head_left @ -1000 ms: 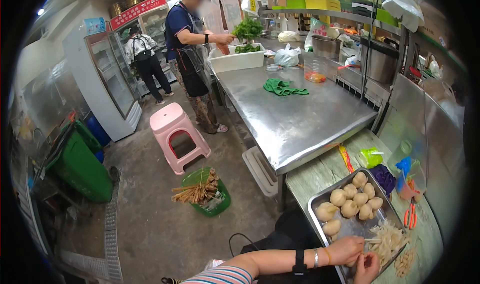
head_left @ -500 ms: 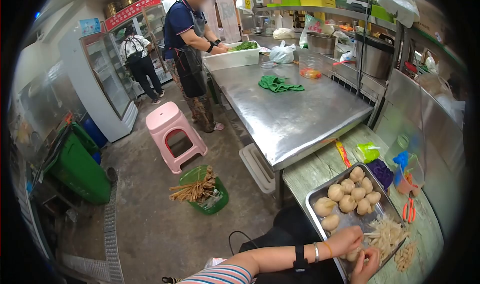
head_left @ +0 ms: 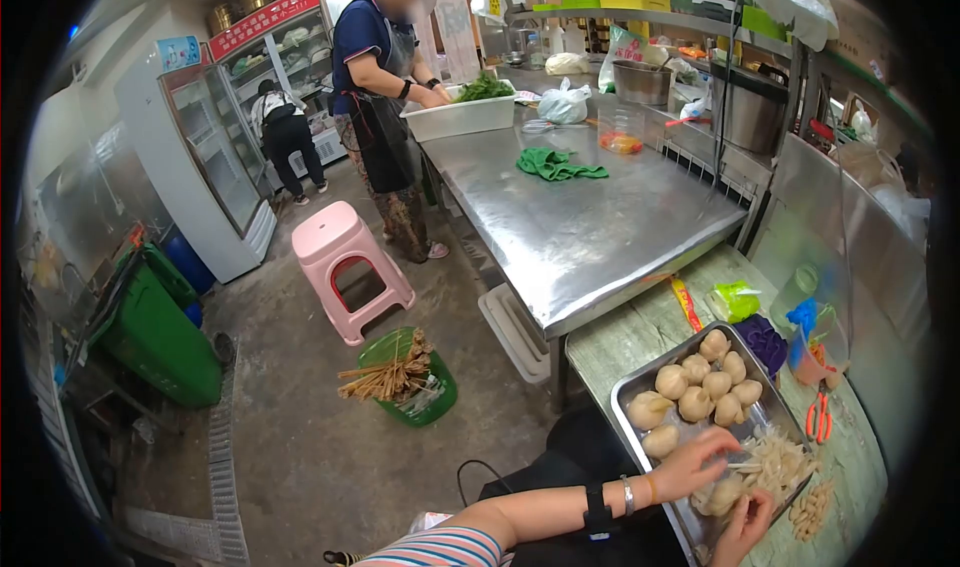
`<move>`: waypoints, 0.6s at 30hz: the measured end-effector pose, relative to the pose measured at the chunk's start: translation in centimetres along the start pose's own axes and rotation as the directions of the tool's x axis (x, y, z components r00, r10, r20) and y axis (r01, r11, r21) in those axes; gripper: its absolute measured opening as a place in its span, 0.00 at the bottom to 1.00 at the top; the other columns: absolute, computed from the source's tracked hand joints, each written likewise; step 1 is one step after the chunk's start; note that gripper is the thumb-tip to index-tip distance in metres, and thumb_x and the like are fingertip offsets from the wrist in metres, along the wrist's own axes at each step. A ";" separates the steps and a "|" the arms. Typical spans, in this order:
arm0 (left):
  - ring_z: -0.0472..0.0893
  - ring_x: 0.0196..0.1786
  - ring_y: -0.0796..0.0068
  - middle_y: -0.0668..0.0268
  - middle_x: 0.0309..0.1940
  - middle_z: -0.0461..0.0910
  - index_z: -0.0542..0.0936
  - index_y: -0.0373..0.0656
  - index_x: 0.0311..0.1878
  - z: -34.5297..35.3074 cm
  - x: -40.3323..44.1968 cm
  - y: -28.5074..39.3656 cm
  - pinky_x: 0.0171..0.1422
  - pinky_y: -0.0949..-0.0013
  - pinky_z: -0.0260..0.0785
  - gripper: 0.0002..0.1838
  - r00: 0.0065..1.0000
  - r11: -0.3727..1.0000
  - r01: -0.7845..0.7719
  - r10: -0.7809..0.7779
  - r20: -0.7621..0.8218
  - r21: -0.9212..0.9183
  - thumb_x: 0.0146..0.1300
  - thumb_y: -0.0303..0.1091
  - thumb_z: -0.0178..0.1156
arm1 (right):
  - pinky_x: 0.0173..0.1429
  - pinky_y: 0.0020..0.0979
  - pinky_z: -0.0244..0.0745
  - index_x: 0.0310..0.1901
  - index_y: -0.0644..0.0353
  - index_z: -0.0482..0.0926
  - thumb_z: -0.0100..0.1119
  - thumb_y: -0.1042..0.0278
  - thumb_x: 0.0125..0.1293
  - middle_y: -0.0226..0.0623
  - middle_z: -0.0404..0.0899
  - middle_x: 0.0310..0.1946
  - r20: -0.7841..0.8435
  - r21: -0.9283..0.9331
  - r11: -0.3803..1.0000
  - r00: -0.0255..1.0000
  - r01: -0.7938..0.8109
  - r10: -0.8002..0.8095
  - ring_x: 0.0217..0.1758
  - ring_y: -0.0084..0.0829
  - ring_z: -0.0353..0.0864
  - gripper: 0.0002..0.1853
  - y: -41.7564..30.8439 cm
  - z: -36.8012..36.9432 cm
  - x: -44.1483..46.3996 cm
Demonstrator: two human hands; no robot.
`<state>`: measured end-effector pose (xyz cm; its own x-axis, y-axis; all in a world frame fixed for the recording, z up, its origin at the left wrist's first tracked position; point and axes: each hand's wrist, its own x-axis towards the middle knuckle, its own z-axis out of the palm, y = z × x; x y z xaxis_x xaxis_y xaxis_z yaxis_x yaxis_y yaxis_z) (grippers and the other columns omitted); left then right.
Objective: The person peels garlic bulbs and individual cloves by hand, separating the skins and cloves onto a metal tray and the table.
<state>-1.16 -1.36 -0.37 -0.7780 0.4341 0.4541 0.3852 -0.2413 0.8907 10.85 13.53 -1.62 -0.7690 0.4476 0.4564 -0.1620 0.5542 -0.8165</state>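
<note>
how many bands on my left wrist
3: a black strap furthest from the left hand, then a silver bracelet, then a yellowish band nearest it. No others show.

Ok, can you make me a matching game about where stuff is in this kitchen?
Things:
1. pale round balls
2. orange-handled tool
3. crumpled cloth
4. pink stool

Places:
A. on the steel table
B. standing on the floor
C. inside the metal tray
D. just outside the tray, beside it

Right pairs: 1-C, 2-D, 3-A, 4-B
</note>
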 end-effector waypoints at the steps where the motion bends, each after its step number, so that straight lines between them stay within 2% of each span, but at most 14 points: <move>1: 0.72 0.49 0.66 0.64 0.39 0.73 0.74 0.40 0.45 0.1 -0.2 0.6 0.51 0.66 0.66 0.12 0.987 1.000 -0.027 0.027 0.159 0.001 0.60 0.34 0.58 | 0.42 0.23 0.63 0.38 0.65 0.69 0.49 0.73 0.66 0.33 0.66 0.36 0.001 0.000 1.000 1.000 -0.002 0.002 0.38 0.24 0.65 0.05 0.1 0.0 -0.1; 2: 0.72 0.49 0.66 0.64 0.39 0.73 0.74 0.40 0.45 0.1 -0.2 0.5 0.51 0.66 0.66 0.12 0.987 1.000 -0.027 0.027 0.158 0.000 0.60 0.34 0.58 | 0.41 0.23 0.63 0.38 0.65 0.69 0.50 0.72 0.66 0.33 0.67 0.35 0.048 -0.007 1.000 0.999 -0.003 0.003 0.36 0.23 0.65 0.05 0.2 0.1 -0.2; 4: 0.73 0.45 0.59 0.61 0.38 0.73 0.76 0.41 0.41 0.3 -0.4 -0.3 0.49 0.64 0.67 0.11 0.931 0.934 -0.159 0.033 0.365 0.321 0.58 0.36 0.60 | 0.40 0.23 0.63 0.38 0.65 0.70 0.51 0.72 0.65 0.32 0.68 0.33 0.095 -0.014 1.000 0.995 0.000 0.001 0.35 0.23 0.66 0.06 0.5 0.1 -0.3; 5: 0.73 0.43 0.54 0.60 0.38 0.73 0.77 0.41 0.37 0.5 -0.5 -1.7 0.46 0.61 0.67 0.11 0.925 0.963 -0.112 0.011 0.381 0.245 0.56 0.37 0.62 | 0.39 0.23 0.63 0.38 0.65 0.70 0.52 0.72 0.65 0.32 0.68 0.33 0.109 -0.025 1.000 0.994 0.004 -0.002 0.34 0.23 0.66 0.06 0.8 0.0 -0.3; 6: 0.73 0.43 0.54 0.60 0.38 0.73 0.77 0.41 0.37 0.6 -0.5 -2.0 0.46 0.61 0.67 0.11 0.925 0.963 -0.113 0.012 0.381 0.244 0.56 0.37 0.62 | 0.38 0.22 0.63 0.39 0.65 0.71 0.52 0.72 0.64 0.31 0.68 0.32 0.122 -0.036 0.999 0.993 0.009 -0.004 0.33 0.22 0.66 0.06 0.8 -0.1 -0.3; 8: 0.73 0.43 0.56 0.61 0.38 0.73 0.77 0.41 0.34 0.8 -0.7 -2.5 0.47 0.61 0.67 0.10 0.897 0.949 -0.004 -0.136 0.420 0.315 0.54 0.37 0.63 | 0.38 0.22 0.63 0.39 0.65 0.71 0.53 0.73 0.64 0.31 0.69 0.32 0.129 -0.059 0.998 0.992 0.021 -0.013 0.33 0.22 0.66 0.05 0.6 0.0 -0.1; 9: 0.73 0.43 0.56 0.61 0.38 0.73 0.77 0.41 0.34 0.8 -0.8 -1.8 0.47 0.61 0.67 0.10 0.897 0.949 -0.004 -0.136 0.421 0.315 0.54 0.37 0.63 | 0.37 0.22 0.64 0.38 0.65 0.71 0.53 0.75 0.63 0.30 0.69 0.31 0.136 -0.081 0.996 0.990 0.033 -0.022 0.32 0.21 0.66 0.05 0.5 0.1 -0.1; 10: 0.73 0.44 0.56 0.62 0.37 0.73 0.78 0.40 0.34 0.8 -1.1 -0.4 0.47 0.61 0.67 0.10 0.918 0.939 -0.076 -0.065 0.391 0.336 0.54 0.36 0.63 | 0.37 0.22 0.64 0.38 0.65 0.71 0.53 0.75 0.63 0.30 0.69 0.31 0.136 -0.081 0.996 0.990 0.033 -0.022 0.32 0.21 0.66 0.05 1.3 0.1 -0.2; 11: 0.73 0.44 0.56 0.62 0.37 0.74 0.78 0.40 0.33 0.8 -1.1 0.4 0.48 0.61 0.67 0.09 0.932 0.922 -0.148 0.009 0.363 0.359 0.53 0.35 0.63 | 0.37 0.22 0.64 0.38 0.65 0.72 0.53 0.75 0.62 0.29 0.69 0.31 0.129 0.039 0.998 0.991 -0.051 0.046 0.32 0.21 0.67 0.04 2.9 0.1 -0.5; 12: 0.73 0.44 0.56 0.62 0.37 0.74 0.78 0.40 0.33 0.7 -1.0 0.3 0.48 0.61 0.67 0.09 0.932 0.921 -0.150 0.010 0.363 0.359 0.53 0.35 0.63 | 0.38 0.22 0.65 0.37 0.65 0.72 0.54 0.76 0.62 0.29 0.69 0.31 0.131 0.158 0.978 0.985 -0.134 0.114 0.32 0.20 0.67 0.04 3.2 0.3 -0.4; 18: 0.74 0.44 0.56 0.62 0.36 0.74 0.79 0.40 0.32 0.7 -0.8 -1.0 0.49 0.60 0.68 0.07 0.925 0.921 -0.005 -0.144 0.352 0.389 0.52 0.32 0.63 | 0.40 0.22 0.67 0.38 0.65 0.73 0.54 0.78 0.59 0.30 0.71 0.31 0.123 -0.009 0.997 0.989 -0.079 0.079 0.34 0.21 0.70 0.05 1.8 0.2 -0.5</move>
<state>-0.55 -0.87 -1.58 -0.6005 0.7416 0.2990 0.5518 0.1137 0.8262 10.79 14.15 -3.39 -0.8496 0.4004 0.3433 -0.0955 0.5234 -0.8467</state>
